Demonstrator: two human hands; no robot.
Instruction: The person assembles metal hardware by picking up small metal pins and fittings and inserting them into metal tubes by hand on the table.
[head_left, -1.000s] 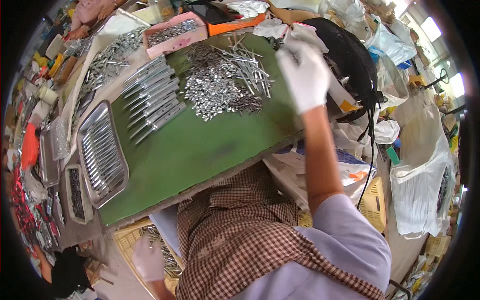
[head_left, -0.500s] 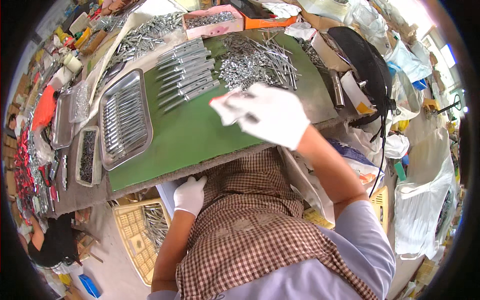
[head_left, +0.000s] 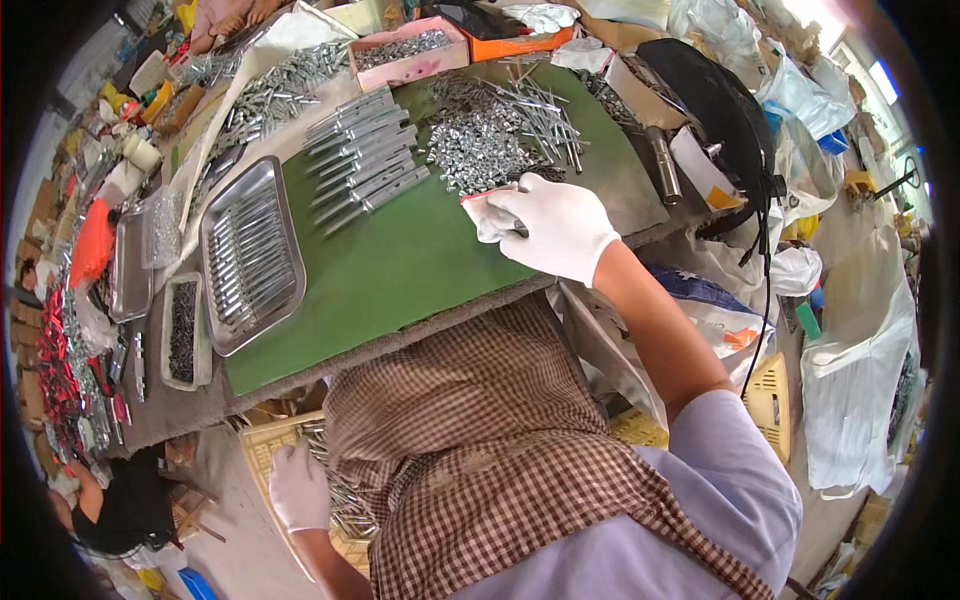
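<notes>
My right hand [head_left: 562, 226], in a white glove, is closed on a small plastic bag [head_left: 486, 218] with a red edge, just over the green work mat [head_left: 420, 275]. The bag's contents cannot be made out. Beyond it lies a heap of small shiny metal nuts or sleeves [head_left: 475, 150]. My left hand [head_left: 299, 488], also gloved in white, hangs below the table edge over a yellow plastic basket [head_left: 256, 447] of metal rods [head_left: 350, 510]. Its fingers look loosely stretched, partly hidden, and nothing shows in them. Several metal expansion bolts [head_left: 365, 165] lie in a row on the mat.
Left of the mat are a steel tray [head_left: 300, 270] of bolts and a narrow box of dark screws [head_left: 182, 330]. A pink box [head_left: 412, 62] of small parts stands at the back. At right are a metal tube [head_left: 663, 165] and a black bag [head_left: 715, 110].
My left hand has moved from the apron down and left to the basket. The right hand, still holding the bag, has shifted slightly right and is less blurred. The view has tilted a little.
</notes>
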